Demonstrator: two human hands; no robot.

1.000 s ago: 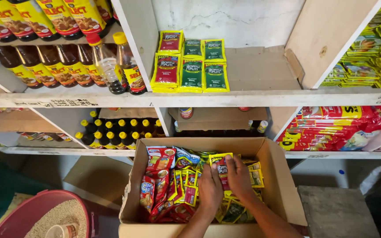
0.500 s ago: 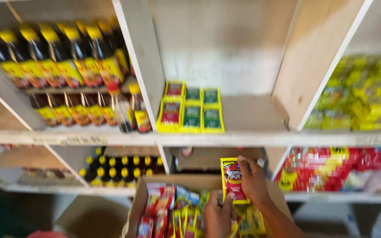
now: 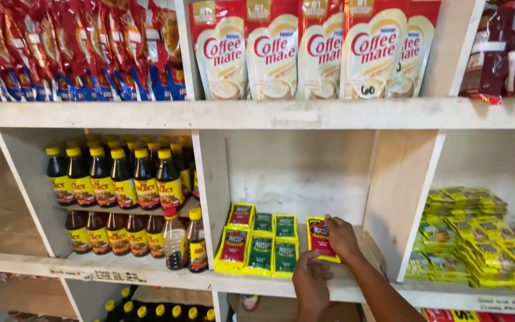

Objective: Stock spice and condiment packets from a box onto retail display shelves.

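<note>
My right hand (image 3: 342, 237) holds a red and yellow sachet (image 3: 319, 238) upright on the white shelf board (image 3: 353, 286). My left hand (image 3: 311, 280) is just below it, with curled fingers pinching the sachet's lower edge. The sachet stands directly right of a row of matching sachets leaning on the same shelf: red and yellow ones (image 3: 237, 237) at the left and green ones (image 3: 273, 241) beside them. The back of this compartment is bare white wall.
Dark sauce bottles with yellow caps (image 3: 120, 179) fill the left compartment on two levels. Stacks of yellow-green packets (image 3: 478, 232) lie at the right. Above hang cream-coloured pouches (image 3: 311, 48), red pouches (image 3: 78, 48) and dark red packs (image 3: 508, 48). A white upright (image 3: 400, 203) divides the compartments.
My hands left the cardboard box of sachets below and rose to the shelf, carrying one red and yellow sachet. The view tilted upward, so the box is out of sight.
</note>
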